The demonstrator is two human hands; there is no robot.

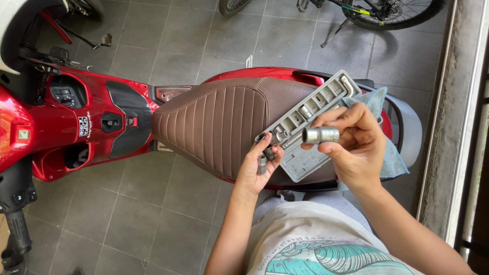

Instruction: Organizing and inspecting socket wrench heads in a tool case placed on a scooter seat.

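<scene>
A grey plastic socket tray (pixel 310 119) lies slanted on the brown ribbed seat (pixel 214 122) of a red scooter. My right hand (pixel 354 145) pinches a shiny metal socket (pixel 320 135) between thumb and fingers, just above the tray. My left hand (pixel 257 170) grips a smaller socket (pixel 262 164) at the tray's near-left corner, fingertips touching other sockets (pixel 277 137) seated there. A blue cloth (pixel 379 104) lies under the tray's far end.
The red scooter body (pixel 91 122) with handlebar (pixel 20 224) fills the left. A grey rear grab rail (pixel 407 127) curves right of the seat. A bicycle (pixel 377 12) stands at the top. Grey floor tiles (pixel 137 214) surround; a concrete ledge (pixel 448 127) runs along the right.
</scene>
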